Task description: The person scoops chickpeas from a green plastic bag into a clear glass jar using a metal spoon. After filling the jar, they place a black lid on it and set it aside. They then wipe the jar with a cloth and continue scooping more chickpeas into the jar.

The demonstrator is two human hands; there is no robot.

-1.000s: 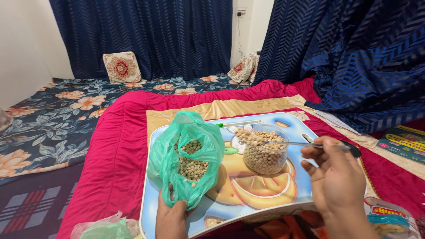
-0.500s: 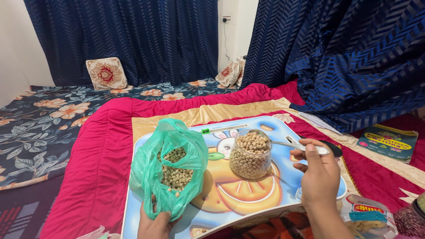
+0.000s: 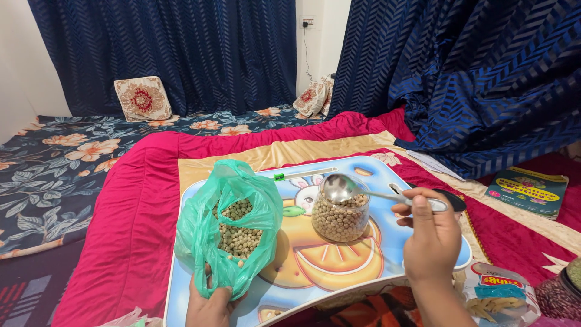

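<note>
My left hand (image 3: 209, 303) grips the bottom of a green plastic bag (image 3: 227, 227) that stands open on a blue cartoon lap tray (image 3: 375, 254) and holds pale dried peas. My right hand (image 3: 426, 233) holds a steel spoon (image 3: 363, 191) by the handle. The spoon's bowl is empty and tilted over the mouth of a clear glass jar (image 3: 340, 215), which is nearly full of the same peas. The jar stands at the middle of the tray, to the right of the bag.
The tray rests on a red and gold quilt (image 3: 139, 206). A printed snack packet (image 3: 499, 293) lies at the lower right, a booklet (image 3: 526, 191) further right. Dark blue curtains (image 3: 484, 85) hang close on the right; cushions (image 3: 142, 97) lie on floral bedding behind.
The spoon, heaped with peas a second ago, tipped them into the jar and is now empty above its mouth. My left hand kept hold of the bag.
</note>
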